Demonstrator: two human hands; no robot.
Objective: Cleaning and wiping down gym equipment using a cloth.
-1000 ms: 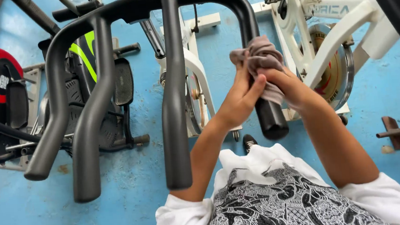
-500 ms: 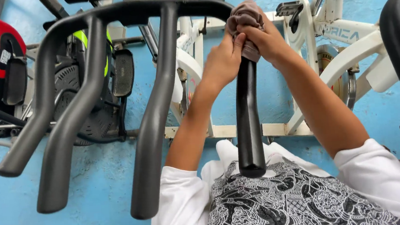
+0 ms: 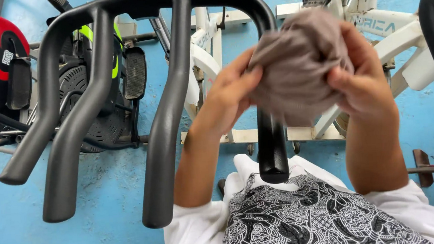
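Blue painted floor spreads below us, with a white exercise bike standing on it beyond the handlebar and a black, red and green machine off to the handlebar's left. We look down on a black handlebar with four prongs reaching back toward our chest. We hold a grey cloth bunched in both hands just above the rightmost prong. Our left hand grips the cloth's left edge with fingers curled into it, and our right hand clasps its right side, thumb pressed over the front. The cloth sits as a rounded wad with no clear long axis, and it hides the upper part of the prong; we cannot tell whether it touches the bar there. That prong runs from the handlebar's curved top straight down toward us, its blunt end pointing at our patterned white shirt. Both hands are about equally close to the prong, the left perhaps slightly nearer.
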